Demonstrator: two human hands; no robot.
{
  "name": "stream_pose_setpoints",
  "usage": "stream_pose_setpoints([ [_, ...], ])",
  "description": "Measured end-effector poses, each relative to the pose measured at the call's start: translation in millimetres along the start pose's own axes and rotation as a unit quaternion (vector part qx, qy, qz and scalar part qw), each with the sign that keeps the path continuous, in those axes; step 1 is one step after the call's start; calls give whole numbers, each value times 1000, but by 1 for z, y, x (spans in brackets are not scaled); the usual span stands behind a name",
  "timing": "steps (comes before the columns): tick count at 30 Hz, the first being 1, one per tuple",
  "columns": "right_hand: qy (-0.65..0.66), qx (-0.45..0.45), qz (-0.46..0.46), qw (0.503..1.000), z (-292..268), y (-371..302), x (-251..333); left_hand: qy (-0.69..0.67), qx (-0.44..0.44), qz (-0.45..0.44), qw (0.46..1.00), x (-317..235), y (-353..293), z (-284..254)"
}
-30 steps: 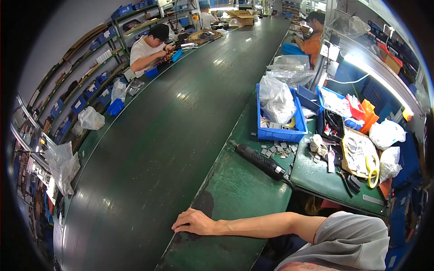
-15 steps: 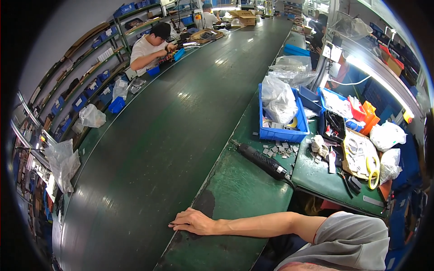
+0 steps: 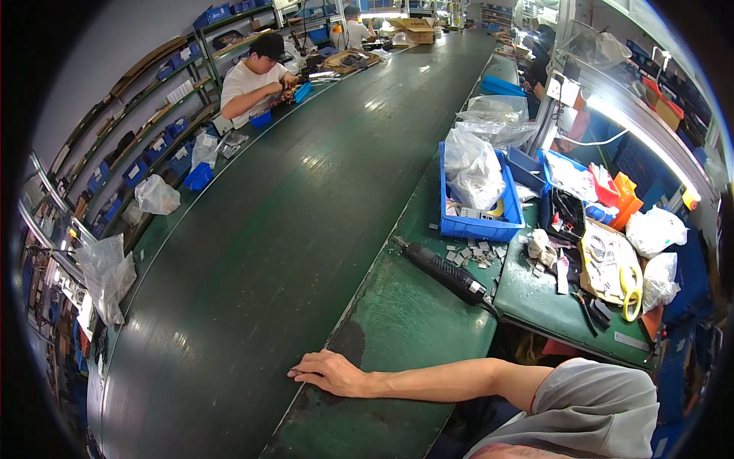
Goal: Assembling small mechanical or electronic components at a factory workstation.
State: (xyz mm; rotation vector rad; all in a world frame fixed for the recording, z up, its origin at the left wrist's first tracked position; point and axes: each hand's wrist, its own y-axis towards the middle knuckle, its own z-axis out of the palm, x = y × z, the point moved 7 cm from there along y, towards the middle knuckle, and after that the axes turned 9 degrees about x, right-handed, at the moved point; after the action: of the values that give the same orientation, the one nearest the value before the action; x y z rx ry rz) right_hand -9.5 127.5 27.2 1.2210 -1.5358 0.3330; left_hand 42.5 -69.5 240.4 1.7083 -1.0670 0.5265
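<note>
My right hand [image 3: 332, 373] rests at the seam between the green bench top [image 3: 420, 321] and the dark green conveyor belt [image 3: 252, 275]. Its fingers are bent and pressed together over the belt's edge; anything small between the tips is too hard to make out. The bare forearm lies across the bench, coming from a grey sleeve [image 3: 596, 405] at the lower right. Farther off lies a black electric screwdriver [image 3: 447, 275], bit toward the belt, cord trailing off the bench edge. Small grey metal pieces [image 3: 475, 252] are scattered beyond it. My left hand is out of sight.
A blue bin [image 3: 482, 227] with plastic bags stands beyond the metal pieces. On the right are a cardboard tray [image 3: 604, 275], yellow-handled scissors [image 3: 631, 291], pliers [image 3: 587, 315] and bags. Across the belt a co-worker [image 3: 256, 84] handles parts near shelves [image 3: 145, 145].
My right hand's fingers have shifted slightly and drawn in a little at the belt's edge. The forearm and the things on the bench stay where they were.
</note>
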Motion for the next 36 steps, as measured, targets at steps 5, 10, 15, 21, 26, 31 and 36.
stream_pose_setpoints([
  [5, -55, -14, -13, 998, -1, 0, 2, 39, 7, -7, 999, -4, 0, 1],
  [10, -65, -1, -4, 998, 2, 0, 0, 78, 12, -15, 997, -8, -1, 3],
  [15, -75, -3, -10, 997, 2, -1, 1, 117, 13, -22, 993, -10, 0, 3],
  [21, -90, -11, -9, 996, 1, -1, 2, 162, 19, -35, 986, -10, 1, 3],
  [26, -94, -19, -8, 995, 0, -1, 0, 198, 21, -42, 979, -12, 3, 1],
  [31, -94, -27, -6, 995, -2, -1, 4, 235, 25, -49, 970, -13, 3, 1],
  [36, -103, -37, 6, 994, -4, -2, 3, 272, 29, -56, 960, -14, 3, 0],
])
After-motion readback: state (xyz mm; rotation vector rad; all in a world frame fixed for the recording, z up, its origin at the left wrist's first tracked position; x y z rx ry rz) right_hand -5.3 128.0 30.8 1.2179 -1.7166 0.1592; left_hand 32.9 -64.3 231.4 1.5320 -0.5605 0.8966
